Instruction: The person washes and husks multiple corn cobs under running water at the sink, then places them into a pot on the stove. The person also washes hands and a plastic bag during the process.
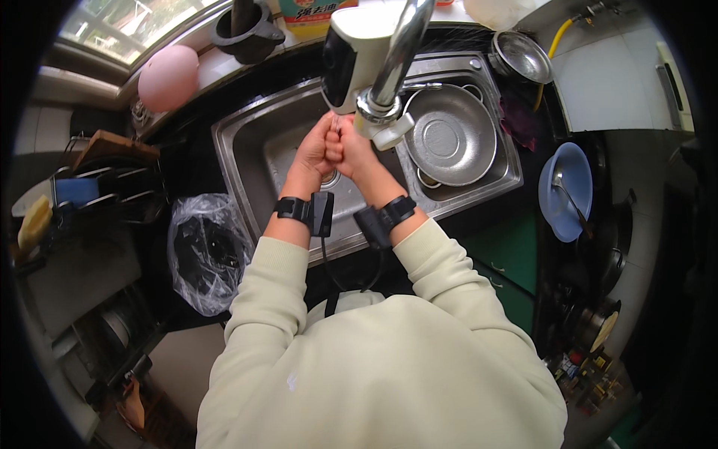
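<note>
My left hand (314, 147) and my right hand (357, 152) are pressed together over the left basin of a stainless steel sink (275, 196). Their fingers are curled in against each other, and no object shows between them. Directly above hangs a white and black faucet-mounted unit (364, 50) on a chrome faucet (401, 56); it hides part of the fingertips. A little water seems to glint at the fingers. A white tap lever (392, 132) juts out just right of my right hand. In the right basin rests a round metal strainer bowl (449, 134).
Left of the sink is a clear plastic bag (207, 252). To the right are a blue plastic basin (565, 191) holding a metal ladle (566, 188), and a steel bowl (521, 56). A dark mortar (247, 33) and a pink rounded object (168, 78) sit on the windowsill.
</note>
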`<state>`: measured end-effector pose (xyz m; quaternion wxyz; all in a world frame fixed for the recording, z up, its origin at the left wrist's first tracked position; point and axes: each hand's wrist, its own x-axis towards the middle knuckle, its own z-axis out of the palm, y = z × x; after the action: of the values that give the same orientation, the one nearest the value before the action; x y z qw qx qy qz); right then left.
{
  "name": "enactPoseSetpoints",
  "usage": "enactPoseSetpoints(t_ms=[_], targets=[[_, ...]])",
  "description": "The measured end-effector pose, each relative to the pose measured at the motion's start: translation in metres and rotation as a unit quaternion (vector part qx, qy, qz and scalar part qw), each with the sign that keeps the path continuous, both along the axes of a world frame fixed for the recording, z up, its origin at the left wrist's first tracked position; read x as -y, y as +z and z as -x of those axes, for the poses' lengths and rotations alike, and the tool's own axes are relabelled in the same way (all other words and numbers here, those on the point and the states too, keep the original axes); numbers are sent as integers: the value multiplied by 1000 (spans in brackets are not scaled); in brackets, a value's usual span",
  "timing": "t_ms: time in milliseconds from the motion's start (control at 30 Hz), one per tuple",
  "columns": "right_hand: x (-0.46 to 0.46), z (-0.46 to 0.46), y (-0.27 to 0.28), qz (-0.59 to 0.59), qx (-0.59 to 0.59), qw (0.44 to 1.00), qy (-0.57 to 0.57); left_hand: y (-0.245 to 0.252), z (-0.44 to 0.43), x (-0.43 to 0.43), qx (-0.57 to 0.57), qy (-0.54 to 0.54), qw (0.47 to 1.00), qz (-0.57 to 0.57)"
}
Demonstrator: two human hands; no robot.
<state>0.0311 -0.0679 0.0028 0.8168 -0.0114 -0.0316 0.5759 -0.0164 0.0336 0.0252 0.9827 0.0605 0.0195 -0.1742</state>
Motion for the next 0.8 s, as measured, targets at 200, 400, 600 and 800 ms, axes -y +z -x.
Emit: enactPoseSetpoints(t_ms=[200, 400, 600, 800], targets=[[-7, -13, -16, 461, 708, 504, -177, 2, -9, 43, -290, 345, 867, -215], [-12, -26, 12, 291, 185, 917, -199, 6, 2, 36, -144, 342, 921, -117], [-4, -4, 34, 140, 63, 980, -126, 12, -11, 24, -30, 306, 946, -100], [-27, 25, 19, 319, 25, 943, -91, 8, -11, 19, -112, 404, 636, -647]])
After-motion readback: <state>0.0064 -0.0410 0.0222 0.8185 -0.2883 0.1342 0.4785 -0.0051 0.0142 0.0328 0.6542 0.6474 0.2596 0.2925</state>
